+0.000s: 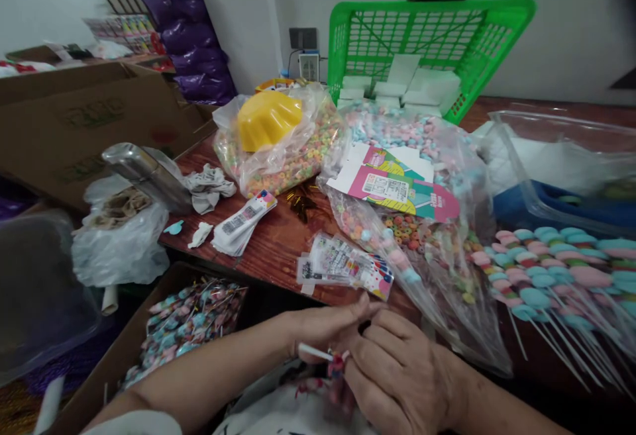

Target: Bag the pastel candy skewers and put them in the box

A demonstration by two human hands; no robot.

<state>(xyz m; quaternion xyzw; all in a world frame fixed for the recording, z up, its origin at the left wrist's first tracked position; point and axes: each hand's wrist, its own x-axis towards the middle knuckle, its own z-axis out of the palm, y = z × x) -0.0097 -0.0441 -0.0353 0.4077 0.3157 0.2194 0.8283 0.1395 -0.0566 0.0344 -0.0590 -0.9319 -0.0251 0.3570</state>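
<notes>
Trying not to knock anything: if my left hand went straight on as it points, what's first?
Your left hand points right, so probably the right hand, touching it and pinching a candy stick.

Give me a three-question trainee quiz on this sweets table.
1. True or false: the green basket lies flat on the table.
2. The yellow bowl sits: A in the bag of cereal rings; B in the green basket; C on the bare table.
3. What thin thing does the right hand hold beside the left hand?
Key: 1 false, it stands tilted on edge. 2 A. 3 a white stick.
</notes>
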